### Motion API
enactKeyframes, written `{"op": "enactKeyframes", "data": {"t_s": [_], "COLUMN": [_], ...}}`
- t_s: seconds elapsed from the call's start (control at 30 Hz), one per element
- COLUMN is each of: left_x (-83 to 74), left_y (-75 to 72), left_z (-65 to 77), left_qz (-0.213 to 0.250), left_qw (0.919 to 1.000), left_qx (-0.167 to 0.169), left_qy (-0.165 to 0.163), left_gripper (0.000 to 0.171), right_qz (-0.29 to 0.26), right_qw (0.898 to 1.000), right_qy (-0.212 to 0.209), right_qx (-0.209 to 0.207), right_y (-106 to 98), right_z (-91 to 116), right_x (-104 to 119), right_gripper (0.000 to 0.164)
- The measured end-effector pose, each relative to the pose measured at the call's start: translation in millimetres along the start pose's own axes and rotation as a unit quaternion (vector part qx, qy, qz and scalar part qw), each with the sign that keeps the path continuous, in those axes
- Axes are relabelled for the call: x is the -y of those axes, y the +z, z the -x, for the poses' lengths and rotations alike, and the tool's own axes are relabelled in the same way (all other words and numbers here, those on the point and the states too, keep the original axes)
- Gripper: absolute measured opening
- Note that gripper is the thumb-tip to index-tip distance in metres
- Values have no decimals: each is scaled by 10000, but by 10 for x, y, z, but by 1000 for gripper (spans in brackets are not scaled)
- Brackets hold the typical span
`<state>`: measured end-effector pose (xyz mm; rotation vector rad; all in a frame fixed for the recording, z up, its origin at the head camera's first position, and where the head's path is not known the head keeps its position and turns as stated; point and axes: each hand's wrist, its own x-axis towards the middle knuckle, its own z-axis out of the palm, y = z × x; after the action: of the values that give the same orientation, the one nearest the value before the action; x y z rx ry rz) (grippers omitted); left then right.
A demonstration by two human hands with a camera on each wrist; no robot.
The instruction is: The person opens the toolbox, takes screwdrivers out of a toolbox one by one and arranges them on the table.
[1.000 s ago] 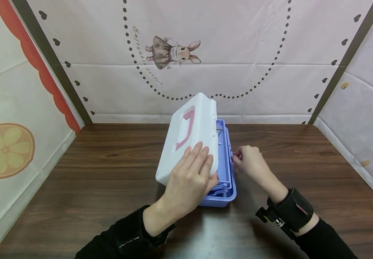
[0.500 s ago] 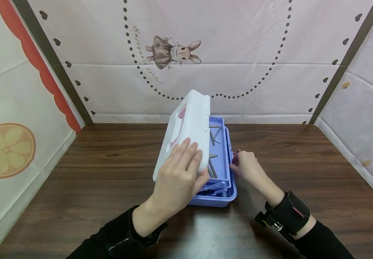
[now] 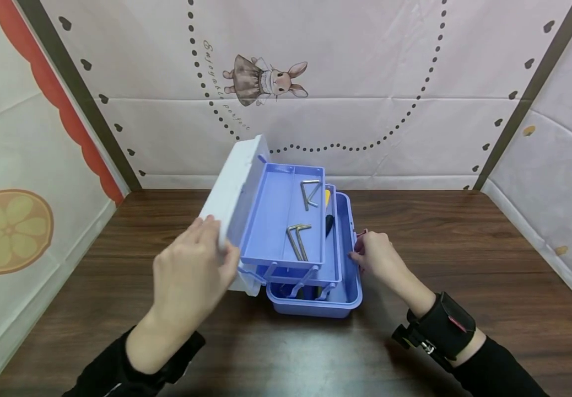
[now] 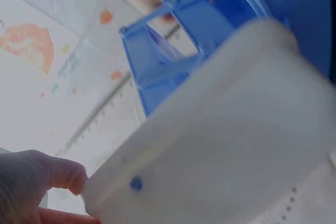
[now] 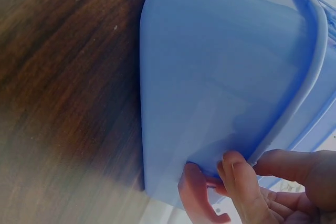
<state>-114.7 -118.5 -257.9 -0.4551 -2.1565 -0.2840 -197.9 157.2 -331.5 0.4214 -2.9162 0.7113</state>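
Observation:
A blue toolbox with a white lid stands on the table. The lid leans back to the left, and the upper tray is raised on its hinged arms. My left hand grips the lid's near edge, its thumb on the inner side. At the box's right side, my right hand pinches the rim between thumb and fingers. Just by those fingers sticks out a pink latch. Bent metal hex keys lie in the upper tray in two groups.
Below the upper tray sits a second tray, where something yellow and black partly shows. Dark items in the box's bottom are mostly hidden. Wooden tabletop surrounds the box, with a printed cloth wall behind.
My left hand has swung the lid up and leftward, shifting from its top to its edge. The trays have risen and spread out, baring the hex keys. My right hand stays at the rim.

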Motion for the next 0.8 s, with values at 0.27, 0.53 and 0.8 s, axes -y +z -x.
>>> {"op": "enactKeyframes", "data": {"t_s": [0.27,0.53,0.8], "left_x": [297,560,758], "left_y": [-94,-101,29], "left_z": [112,257,466], "left_qz": [-287,-381,-400], "left_qw": [9929,9724,9438], "left_qx": [566,1493,2469], "left_qy": [-1007,-1751,-2162], "left_gripper": [13,25,26], "right_qz": [-121,-109,-289], "right_qw": [9999,9999,9993], "right_qy": [96,114,238], "right_qx": [54,-55,-40], "right_y": [8,13,31], "right_z": [-2,9,23], "right_x": [-10,-14,-15], "right_gripper": [11,10,10]}}
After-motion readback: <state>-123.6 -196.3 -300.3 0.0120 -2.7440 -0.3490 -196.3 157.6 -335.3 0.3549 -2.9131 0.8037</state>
